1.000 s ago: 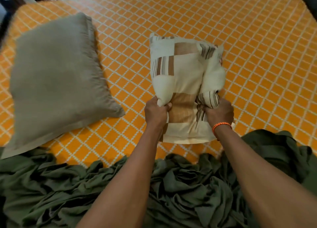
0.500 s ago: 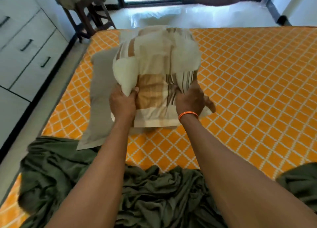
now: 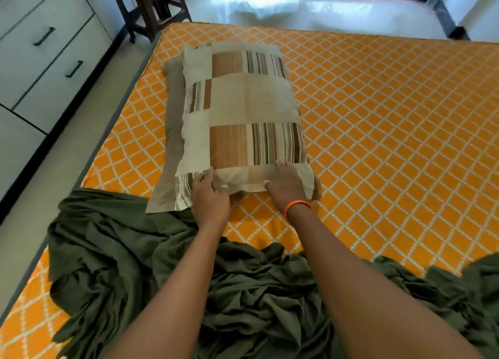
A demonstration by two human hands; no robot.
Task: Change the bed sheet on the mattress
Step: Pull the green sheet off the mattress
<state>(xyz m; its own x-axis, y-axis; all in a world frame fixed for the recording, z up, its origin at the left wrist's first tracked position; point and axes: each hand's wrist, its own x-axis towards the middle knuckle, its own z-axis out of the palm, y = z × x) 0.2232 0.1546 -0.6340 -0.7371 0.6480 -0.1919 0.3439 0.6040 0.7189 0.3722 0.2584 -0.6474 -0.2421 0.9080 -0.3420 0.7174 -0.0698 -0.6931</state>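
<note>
Resting on the near end of the patchwork pillow (image 3: 243, 115), both hands lie flat with fingers spread and loose, clamped on nothing. The left hand (image 3: 210, 196) touches the pillow's near left corner flap, its fingers (image 3: 201, 179) pointing away across the striped hem. The right hand (image 3: 286, 184) presses the near right part of the same hem, and an orange bracelet (image 3: 297, 206) circles its wrist just behind it.

Beyond the fingers, the patchwork pillow (cream, tan and brown stripes) stretches away lengthwise, stacked on a plain taupe pillow (image 3: 172, 126) whose edge shows along the left side and at the near left corner. Both pillows sit on the orange sheet (image 3: 391, 142) with its white lattice print, which covers the mattress out to the right of the fingers and on to the far edge.

Behind the hands, under the forearms, a crumpled dark green sheet (image 3: 129, 264) lies heaped across the near end of the bed, its folds reaching close to the taupe pillow's near corner and spreading to both sides.

Left of the fingers, past the bed's edge, a strip of floor (image 3: 67, 148) runs beside white drawers (image 3: 48, 61) with dark handles. Far ahead and to the left, dark wooden furniture legs (image 3: 151, 13) stand on the glossy floor.
</note>
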